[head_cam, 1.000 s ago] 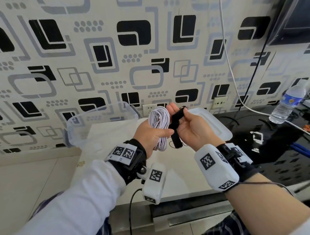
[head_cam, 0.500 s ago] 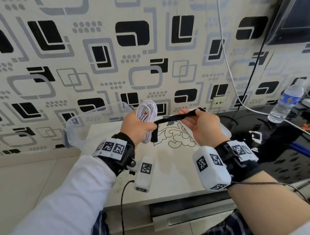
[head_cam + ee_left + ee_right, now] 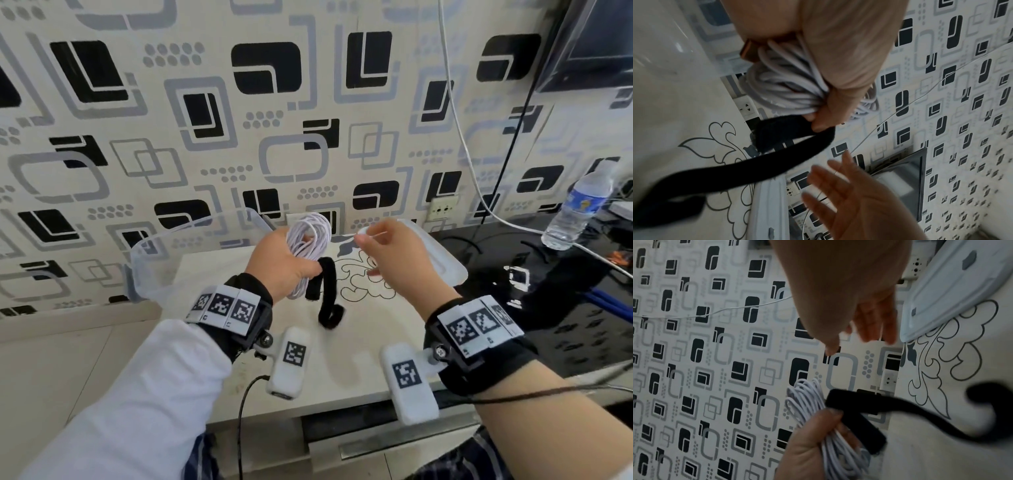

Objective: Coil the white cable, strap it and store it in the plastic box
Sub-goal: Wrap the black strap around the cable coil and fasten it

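Note:
My left hand grips the coiled white cable upright above the table. Its thumb pins one end of the black strap against the coil. The strap's long end hangs free and curls just over the tabletop. In the left wrist view the cable bunches under the fingers and the strap trails away blurred. My right hand hovers to the right of the coil with fingers spread, holding nothing; the right wrist view shows it apart from the strap. The clear plastic box stands at the table's back left.
The box's lid lies at the back right of the white table. A water bottle and loose cables sit on the black counter to the right. Wall sockets are behind, and a thin white wire runs down the wall.
My right hand has let go of the strap and opened. The strap, stretched level between both hands before, now dangles from my left thumb. The coil stays in my left hand.

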Demonstrator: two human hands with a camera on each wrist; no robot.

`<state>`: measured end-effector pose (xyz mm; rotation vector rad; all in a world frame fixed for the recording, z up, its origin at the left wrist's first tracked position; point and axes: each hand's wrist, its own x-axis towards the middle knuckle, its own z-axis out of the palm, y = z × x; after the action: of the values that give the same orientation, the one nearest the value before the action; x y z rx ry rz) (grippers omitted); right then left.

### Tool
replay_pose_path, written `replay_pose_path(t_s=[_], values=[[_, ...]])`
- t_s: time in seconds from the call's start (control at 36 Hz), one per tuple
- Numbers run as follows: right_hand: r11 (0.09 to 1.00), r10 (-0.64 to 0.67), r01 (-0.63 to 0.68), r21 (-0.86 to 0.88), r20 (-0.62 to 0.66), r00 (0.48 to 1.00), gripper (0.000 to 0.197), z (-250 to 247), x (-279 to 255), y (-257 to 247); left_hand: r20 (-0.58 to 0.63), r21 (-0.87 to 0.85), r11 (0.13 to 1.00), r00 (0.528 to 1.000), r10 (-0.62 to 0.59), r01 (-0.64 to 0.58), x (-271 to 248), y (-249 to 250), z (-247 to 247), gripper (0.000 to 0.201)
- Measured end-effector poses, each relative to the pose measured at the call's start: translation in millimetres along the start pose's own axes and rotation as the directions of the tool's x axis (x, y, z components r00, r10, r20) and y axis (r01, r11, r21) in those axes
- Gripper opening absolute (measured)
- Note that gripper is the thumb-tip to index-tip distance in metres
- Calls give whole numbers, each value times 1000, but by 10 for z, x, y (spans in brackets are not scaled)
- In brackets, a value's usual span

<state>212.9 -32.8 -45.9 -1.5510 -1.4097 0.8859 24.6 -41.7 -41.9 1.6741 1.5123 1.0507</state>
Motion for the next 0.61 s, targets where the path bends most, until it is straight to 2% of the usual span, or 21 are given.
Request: replay_pose_path(t_s=[0.06, 0.11, 0.22, 0.28, 0.42, 0.53, 0.61], values=[[996, -59, 51, 71, 121, 991, 24, 12, -55, -51, -1, 4, 1000, 1000, 12, -12, -16, 32, -1, 23], [996, -62, 46, 75, 233, 970, 30, 45, -84, -66, 1, 12, 1000, 1000, 27, -27, -22, 51, 3, 22], [983, -61, -7, 186, 356, 932, 46, 158, -110, -34, 21, 19, 998, 998, 54, -54, -22, 51, 11, 21], [968, -31, -71, 239, 396, 918, 51, 205, -126, -40, 30, 28, 998, 998, 63, -64, -27, 45, 11, 23], [939, 70, -218, 265, 474, 878, 31, 206, -115, -52, 17, 41, 994, 994, 104, -105, -8, 20, -3, 25], [909, 48, -255, 331, 523, 851, 26, 175, -122, -76, -11, 48, 991, 992, 128, -127, -4, 9, -3, 33], [875, 45, -282, 393, 516, 855, 26, 161, -109, -95, -31, -4, 996, 995, 94, -94, -3, 13, 4, 36]])
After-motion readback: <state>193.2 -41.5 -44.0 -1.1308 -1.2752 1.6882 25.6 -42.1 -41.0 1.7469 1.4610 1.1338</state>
